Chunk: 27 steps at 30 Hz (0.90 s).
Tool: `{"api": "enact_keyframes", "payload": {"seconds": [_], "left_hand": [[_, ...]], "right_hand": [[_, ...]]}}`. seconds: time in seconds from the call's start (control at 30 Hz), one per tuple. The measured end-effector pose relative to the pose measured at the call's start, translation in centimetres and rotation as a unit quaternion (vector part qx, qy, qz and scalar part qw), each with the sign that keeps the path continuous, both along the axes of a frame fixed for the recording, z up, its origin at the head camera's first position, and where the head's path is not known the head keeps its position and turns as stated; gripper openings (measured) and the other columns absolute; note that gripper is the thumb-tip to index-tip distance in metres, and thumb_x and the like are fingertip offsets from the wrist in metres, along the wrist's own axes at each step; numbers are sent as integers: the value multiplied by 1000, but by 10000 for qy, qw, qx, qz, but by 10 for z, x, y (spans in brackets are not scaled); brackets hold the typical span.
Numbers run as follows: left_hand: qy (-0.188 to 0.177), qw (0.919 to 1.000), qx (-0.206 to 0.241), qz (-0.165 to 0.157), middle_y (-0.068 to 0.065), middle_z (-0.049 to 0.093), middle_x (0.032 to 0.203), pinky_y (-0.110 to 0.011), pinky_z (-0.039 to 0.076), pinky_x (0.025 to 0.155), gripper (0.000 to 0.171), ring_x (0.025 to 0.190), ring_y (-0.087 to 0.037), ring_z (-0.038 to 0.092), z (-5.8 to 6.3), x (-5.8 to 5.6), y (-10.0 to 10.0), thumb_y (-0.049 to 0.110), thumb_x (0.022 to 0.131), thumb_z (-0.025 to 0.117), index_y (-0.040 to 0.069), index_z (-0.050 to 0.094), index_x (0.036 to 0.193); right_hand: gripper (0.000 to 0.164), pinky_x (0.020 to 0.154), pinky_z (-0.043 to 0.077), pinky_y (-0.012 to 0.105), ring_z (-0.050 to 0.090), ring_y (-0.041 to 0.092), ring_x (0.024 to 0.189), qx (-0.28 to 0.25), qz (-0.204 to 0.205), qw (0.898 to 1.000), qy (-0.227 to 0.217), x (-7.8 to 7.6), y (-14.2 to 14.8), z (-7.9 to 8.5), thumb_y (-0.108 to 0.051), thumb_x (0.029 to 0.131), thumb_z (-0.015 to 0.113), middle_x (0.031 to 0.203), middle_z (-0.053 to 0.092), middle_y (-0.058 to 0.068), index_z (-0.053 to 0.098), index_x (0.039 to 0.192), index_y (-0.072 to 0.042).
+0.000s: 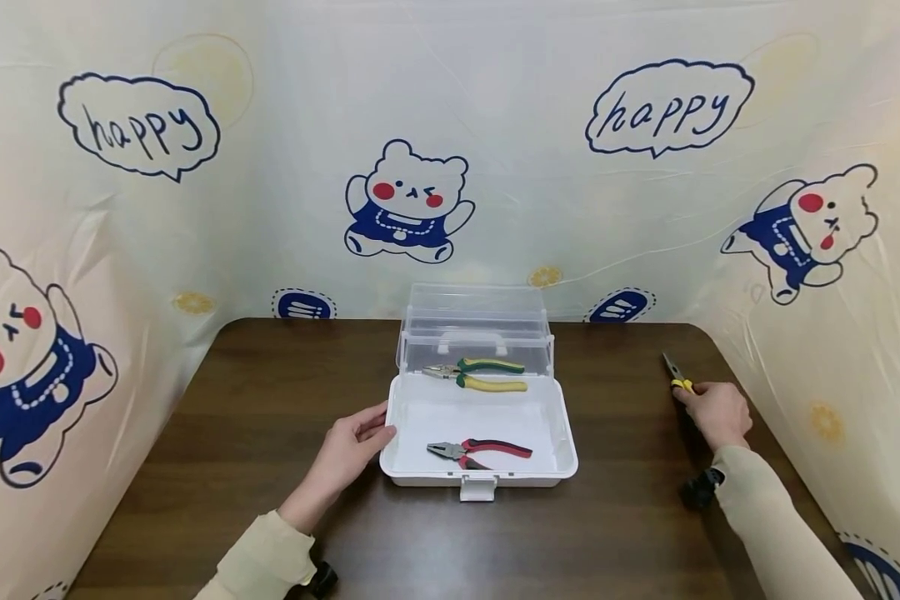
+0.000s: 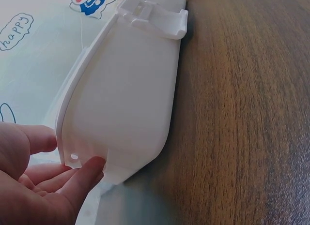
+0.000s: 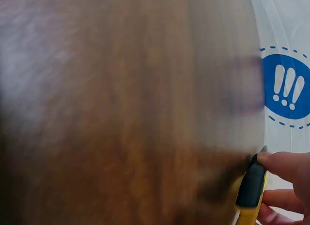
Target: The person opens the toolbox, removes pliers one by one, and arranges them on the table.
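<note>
A white toolbox [image 1: 478, 481] with its clear lid [image 1: 480, 312] raised stands mid-table. My left hand [image 1: 351, 446] pinches its left wall, thumb on the rim and fingers against the outside, as the left wrist view shows. Inside lie pliers with red and black handles [image 1: 498, 447] near the front and pliers with green and yellow handles [image 1: 492, 386] toward the back. Far to the right, my right hand [image 1: 717, 412] holds needle-nose pliers [image 1: 675, 372] with yellow and black handles, jaws pointing away. In the right wrist view its grip on the handles [image 3: 249, 191] shows only partly.
The brown wooden table [image 1: 270, 400] extends on both sides of the toolbox. A printed cloth [image 1: 510, 208] with bears closes off the back and both sides. At the toolbox front, a white latch [image 1: 477, 489] hangs down. Dark wrist devices [image 1: 701, 489] sit at both cuffs.
</note>
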<state>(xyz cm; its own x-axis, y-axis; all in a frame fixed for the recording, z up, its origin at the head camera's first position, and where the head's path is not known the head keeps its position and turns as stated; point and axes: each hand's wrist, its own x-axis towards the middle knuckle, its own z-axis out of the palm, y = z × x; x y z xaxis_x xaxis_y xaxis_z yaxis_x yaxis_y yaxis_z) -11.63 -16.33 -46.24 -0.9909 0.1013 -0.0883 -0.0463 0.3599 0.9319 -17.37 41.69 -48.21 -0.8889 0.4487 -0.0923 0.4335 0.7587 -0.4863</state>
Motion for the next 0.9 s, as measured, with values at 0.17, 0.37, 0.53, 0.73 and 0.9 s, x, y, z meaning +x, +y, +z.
{"api": "enact_keyframes", "payload": {"seconds": [0.17, 0.37, 0.53, 0.73, 0.9], "left_hand": [[3, 10000, -68, 15, -26, 67, 133, -36, 58, 96, 48, 120, -35, 67, 1, 0, 0, 8, 100, 70, -6, 58, 144], [-20, 10000, -4, 11, -26, 66, 134, -36, 58, 95, 48, 120, -35, 67, 1, 1, 1, 8, 100, 70, -6, 58, 144], [-10, 10000, 65, 16, -27, 67, 133, -35, 58, 95, 48, 120, -35, 68, 1, 0, 0, 7, 100, 70, -6, 58, 144], [-30, 10000, 68, -1, -26, 67, 133, -35, 58, 95, 48, 120, -34, 68, 1, 1, -1, 8, 100, 70, -5, 58, 144], [-39, 10000, 56, -9, -27, 66, 133, -37, 58, 95, 48, 120, -35, 67, 1, 2, -1, 9, 100, 70, -6, 58, 144]], "right_hand": [[65, 67, 45, 47, 62, 42, 91, 143, 106, 9998, -50, 1, 0, -1, -48, 98, 69, 126, 66, 32, 65, 131, 8], [77, 66, 44, 46, 61, 41, 92, 167, 436, 9988, -132, 6, 5, -2, -56, 97, 66, 128, 63, 33, 58, 140, 8], [83, 66, 43, 45, 58, 41, 93, 232, 636, 9975, -193, 7, 7, -1, -60, 97, 65, 128, 61, 34, 54, 144, 9], [81, 71, 48, 54, 57, 49, 102, 338, 692, 9970, -79, 9, 4, 2, -57, 99, 63, 128, 55, 39, 54, 140, 13], [64, 80, 47, 68, 51, 56, 110, 521, 912, 9926, 605, 12, -10, 11, -40, 103, 62, 124, 50, 40, 54, 135, 15]]}}
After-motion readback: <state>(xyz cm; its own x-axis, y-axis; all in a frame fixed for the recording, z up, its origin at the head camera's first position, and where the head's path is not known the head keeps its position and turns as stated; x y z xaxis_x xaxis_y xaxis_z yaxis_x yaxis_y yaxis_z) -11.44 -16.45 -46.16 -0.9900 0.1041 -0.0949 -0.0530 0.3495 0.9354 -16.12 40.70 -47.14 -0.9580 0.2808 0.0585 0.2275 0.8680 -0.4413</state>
